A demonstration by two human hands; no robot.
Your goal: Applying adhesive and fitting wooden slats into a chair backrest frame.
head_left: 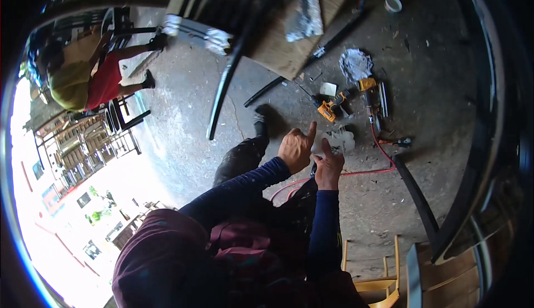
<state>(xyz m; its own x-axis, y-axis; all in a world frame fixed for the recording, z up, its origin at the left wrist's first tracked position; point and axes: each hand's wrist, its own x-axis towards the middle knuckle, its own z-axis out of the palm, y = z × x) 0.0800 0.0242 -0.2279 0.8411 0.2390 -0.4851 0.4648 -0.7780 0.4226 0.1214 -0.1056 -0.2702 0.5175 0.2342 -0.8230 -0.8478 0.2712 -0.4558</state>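
Note:
My left hand [295,151] is raised above the floor with its index finger stretched out; its other fingers are partly hidden from above. Close beside it is my right hand [330,169], its index finger and thumb apart. Nothing that I can make out lies in either hand. Below and just past them, a crumpled whitish plastic bag [342,139] lies on the floor. Farther off are a yellow-and-black cordless drill [327,111] and a second yellow power tool [367,85]. A red hose [356,173] runs along the floor behind my right hand.
A wooden board [283,46] with dark metal bars lies at the top. Crumpled foil [356,65], a white cup [393,4] and a dark bar [417,194] are on the concrete. A yellow chair [378,283] stands lower right. Another person [83,80] sits at the left.

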